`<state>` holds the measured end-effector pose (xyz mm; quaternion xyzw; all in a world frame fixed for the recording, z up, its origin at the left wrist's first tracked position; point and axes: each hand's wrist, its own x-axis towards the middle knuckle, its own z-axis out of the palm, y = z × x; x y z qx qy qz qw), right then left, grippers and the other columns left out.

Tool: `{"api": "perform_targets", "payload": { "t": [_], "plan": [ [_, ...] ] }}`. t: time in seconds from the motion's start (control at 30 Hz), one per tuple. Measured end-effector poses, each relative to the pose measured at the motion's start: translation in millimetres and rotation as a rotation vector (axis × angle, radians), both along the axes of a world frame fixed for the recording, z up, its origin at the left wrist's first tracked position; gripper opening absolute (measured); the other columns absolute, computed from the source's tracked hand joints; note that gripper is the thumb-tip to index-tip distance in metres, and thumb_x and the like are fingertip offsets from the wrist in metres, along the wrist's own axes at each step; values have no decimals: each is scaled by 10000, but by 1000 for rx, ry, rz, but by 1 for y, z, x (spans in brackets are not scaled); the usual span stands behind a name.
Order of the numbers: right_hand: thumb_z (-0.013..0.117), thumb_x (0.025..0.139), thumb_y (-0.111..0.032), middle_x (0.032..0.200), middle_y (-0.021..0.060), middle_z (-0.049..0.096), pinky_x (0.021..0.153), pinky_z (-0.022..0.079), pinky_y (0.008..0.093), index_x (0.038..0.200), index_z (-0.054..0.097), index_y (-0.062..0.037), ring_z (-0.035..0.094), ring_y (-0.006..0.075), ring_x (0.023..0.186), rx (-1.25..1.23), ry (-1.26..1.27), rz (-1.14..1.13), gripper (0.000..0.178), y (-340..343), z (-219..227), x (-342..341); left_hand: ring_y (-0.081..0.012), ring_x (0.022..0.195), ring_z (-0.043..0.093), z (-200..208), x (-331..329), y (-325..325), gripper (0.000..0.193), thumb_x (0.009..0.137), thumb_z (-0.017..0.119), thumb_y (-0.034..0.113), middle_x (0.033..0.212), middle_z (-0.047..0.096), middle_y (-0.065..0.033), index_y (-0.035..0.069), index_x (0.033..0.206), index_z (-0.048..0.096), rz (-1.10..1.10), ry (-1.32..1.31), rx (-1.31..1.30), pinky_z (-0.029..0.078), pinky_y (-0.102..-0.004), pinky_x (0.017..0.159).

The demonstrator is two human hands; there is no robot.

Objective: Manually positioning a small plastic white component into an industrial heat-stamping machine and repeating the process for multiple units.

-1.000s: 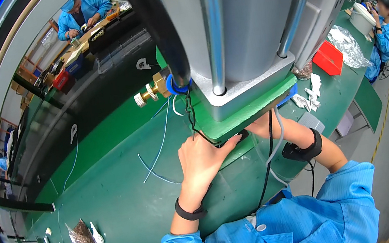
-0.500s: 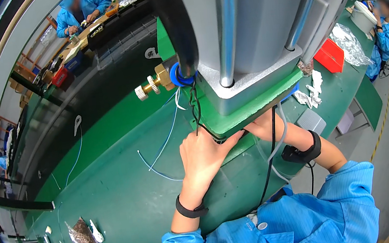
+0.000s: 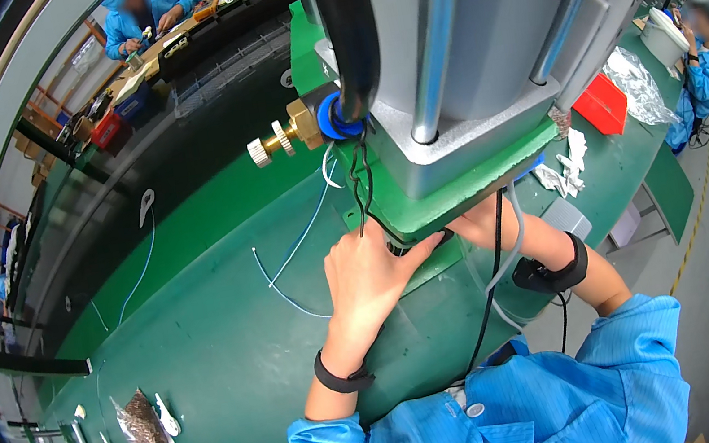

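A pneumatic press with a grey cylinder point(image 3: 482, 31) and a green plate point(image 3: 460, 198) under it stands before me. My left hand point(image 3: 363, 270) reaches in at the plate's near left corner, its thumb stretched right to a small black piece point(image 3: 445, 236); this hand looks closed on something I cannot make out. From the right, my right hand point(image 3: 477, 224) goes under the plate's near edge, and its fingers are hidden there. A black wire point(image 3: 359, 189) hangs beside the left hand from a brass valve point(image 3: 301, 125) with a blue fitting.
On the green tabletop point(image 3: 242, 391) lie a thin blue tube point(image 3: 293, 302) and a bag of small brown parts point(image 3: 143, 423). A red bin point(image 3: 601, 105), crumpled white paper point(image 3: 573, 163) and clear plastic point(image 3: 639, 86) lie to the right. Black and grey cables point(image 3: 491, 288) hang near my right forearm. Co-workers sit farther off.
The view has shifted slightly, so the press appears a little farther right. Both hands stay at the plate's near edge; the left thumb is still at the small black piece.
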<state>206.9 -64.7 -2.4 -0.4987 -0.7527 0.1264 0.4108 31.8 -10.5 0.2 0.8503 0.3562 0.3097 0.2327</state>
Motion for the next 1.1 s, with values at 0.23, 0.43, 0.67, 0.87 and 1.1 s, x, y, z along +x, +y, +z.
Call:
{"api": "perform_targets", "payload": {
  "t": [0.23,0.43,0.67,0.87,1.1],
  "plan": [
    [541,798,-73,1017,173,552,861,407,421,959,575,18,500,354,967,-42,-322,47,188,-11,4,14,-300,504,581,6,3,-2,508,679,705,432,531,559,-111,42,981,580,-4,48,-29,446,-385,462],
    [507,813,-93,1158,157,482,852,387,339,1079,454,12,495,227,932,382,-219,-683,290,-107,67,75,-323,553,593,9,3,-6,576,696,696,442,618,598,-130,-12,1013,536,30,146,-85,454,-403,499],
    [418,883,-280,1407,196,170,1029,151,441,1390,100,-16,179,295,1265,199,-445,-1166,654,-146,-51,128,-265,615,563,12,-10,-11,554,724,718,266,923,623,-167,-10,1132,464,-69,139,-207,459,-351,611],
    [464,843,-296,1438,188,143,1055,80,446,1382,150,0,147,343,1311,-77,-462,-936,691,-114,-89,111,-280,625,588,14,-22,-6,464,820,618,249,822,617,-192,-31,1117,399,-78,231,-319,452,-355,601],
    [446,869,-314,1358,166,317,1031,172,407,1373,244,-33,284,307,1240,43,-215,-987,611,-113,-82,114,-297,606,581,27,-28,-9,432,879,510,373,677,590,-165,2,1077,412,-95,328,-421,423,-380,563]
  ]
}}
